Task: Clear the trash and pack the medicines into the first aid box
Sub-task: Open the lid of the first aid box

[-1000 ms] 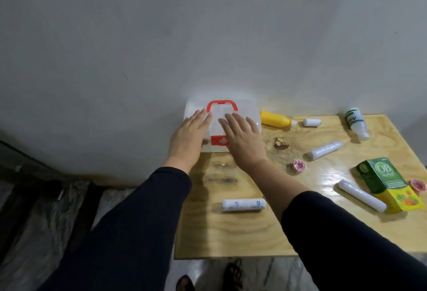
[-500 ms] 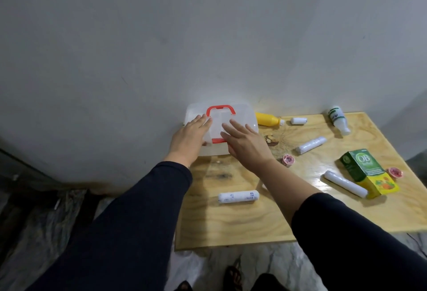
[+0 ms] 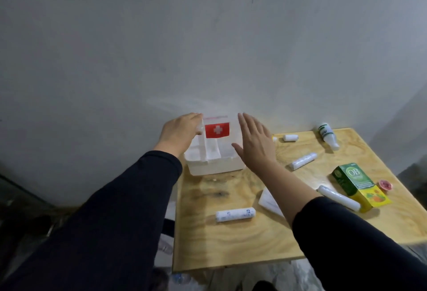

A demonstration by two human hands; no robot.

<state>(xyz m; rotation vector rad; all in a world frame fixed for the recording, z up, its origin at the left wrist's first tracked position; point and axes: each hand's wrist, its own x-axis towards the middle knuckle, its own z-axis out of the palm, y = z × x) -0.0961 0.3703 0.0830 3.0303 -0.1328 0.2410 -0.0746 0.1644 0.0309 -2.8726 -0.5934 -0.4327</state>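
Observation:
The white first aid box (image 3: 216, 163) stands open at the table's back left corner. Its clear lid (image 3: 217, 129), with a red cross sticker, is raised against the wall. My left hand (image 3: 182, 132) grips the lid's left edge. My right hand (image 3: 254, 145) hovers flat, fingers apart, at the lid's right side, holding nothing. White bandage rolls lie on the table: one near the front (image 3: 235, 214), one in the middle (image 3: 302, 161), one beside the green and yellow medicine carton (image 3: 358, 184). A white bottle with a green label (image 3: 328, 134) lies at the back right.
The wooden table (image 3: 231, 244) stands against a grey wall. A short white roll (image 3: 290, 137) lies at the back and a pink cap (image 3: 385, 185) near the right edge. A white packet (image 3: 269, 198) shows under my right forearm. A plastic bottle (image 3: 180, 278) lies on the floor.
The box's lid has swung up from closed to upright against the wall. My left hand followed its left edge upward, and my right hand came off the lid.

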